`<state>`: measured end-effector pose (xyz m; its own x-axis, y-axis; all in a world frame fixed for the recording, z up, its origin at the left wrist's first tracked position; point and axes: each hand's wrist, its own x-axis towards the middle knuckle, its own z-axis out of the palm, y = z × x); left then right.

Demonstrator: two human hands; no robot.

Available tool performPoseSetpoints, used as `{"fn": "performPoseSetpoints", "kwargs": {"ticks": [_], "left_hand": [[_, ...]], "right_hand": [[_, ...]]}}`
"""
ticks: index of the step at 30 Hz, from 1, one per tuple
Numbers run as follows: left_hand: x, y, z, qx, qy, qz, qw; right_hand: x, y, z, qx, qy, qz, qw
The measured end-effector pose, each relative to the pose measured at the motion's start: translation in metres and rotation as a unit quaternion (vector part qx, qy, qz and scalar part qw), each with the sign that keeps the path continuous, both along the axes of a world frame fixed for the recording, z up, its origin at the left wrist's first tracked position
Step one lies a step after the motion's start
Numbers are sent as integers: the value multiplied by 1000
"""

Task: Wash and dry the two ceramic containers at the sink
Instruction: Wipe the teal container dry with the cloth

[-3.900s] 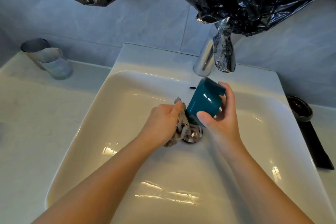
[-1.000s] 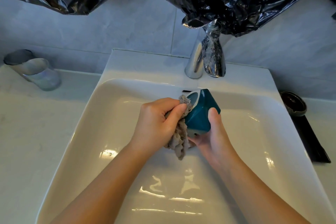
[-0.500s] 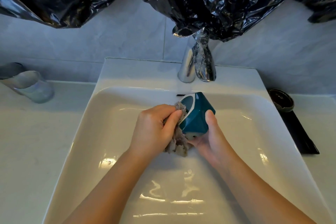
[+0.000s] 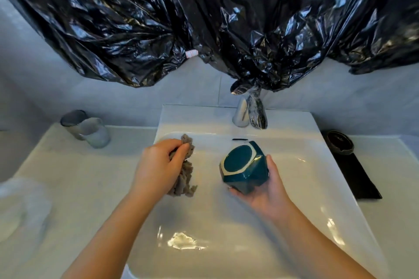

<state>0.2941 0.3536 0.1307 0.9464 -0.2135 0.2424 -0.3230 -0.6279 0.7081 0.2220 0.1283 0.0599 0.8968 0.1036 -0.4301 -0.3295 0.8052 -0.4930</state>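
A faceted teal ceramic container (image 4: 244,166) lies tilted in my right hand (image 4: 266,190) over the white sink (image 4: 226,222), its flat base with a pale ring turned toward me. My left hand (image 4: 158,166) grips a crumpled grey-brown cloth (image 4: 184,174) over the left part of the basin, well apart from the container. A dark ceramic dish (image 4: 340,142) rests on a black mat (image 4: 356,174) on the counter to the right of the sink.
A chrome tap (image 4: 249,112) stands at the back of the sink, partly under black plastic sheeting (image 4: 204,18) that hangs from above. A glass tumbler (image 4: 90,130) stands on the white counter (image 4: 68,188) at the left, by the tiled wall.
The cloth and the container were pressed together over the drain; now my left hand has drawn the cloth away to the left and my right hand holds the container alone. The view has tilted up.
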Motion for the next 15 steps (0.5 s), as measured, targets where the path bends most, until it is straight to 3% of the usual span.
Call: {"fn": "performPoseSetpoints", "kwargs": {"ticks": [3, 8, 15], "left_hand": [[7, 34, 1, 24, -8, 62, 998], [14, 73, -8, 38, 51, 146, 987], [5, 51, 6, -71, 46, 106, 991]], "right_hand": [[-4, 12, 14, 15, -19, 4, 1000], [-5, 27, 22, 18, -14, -4, 1000], [0, 47, 19, -8, 1, -1, 1000]]}}
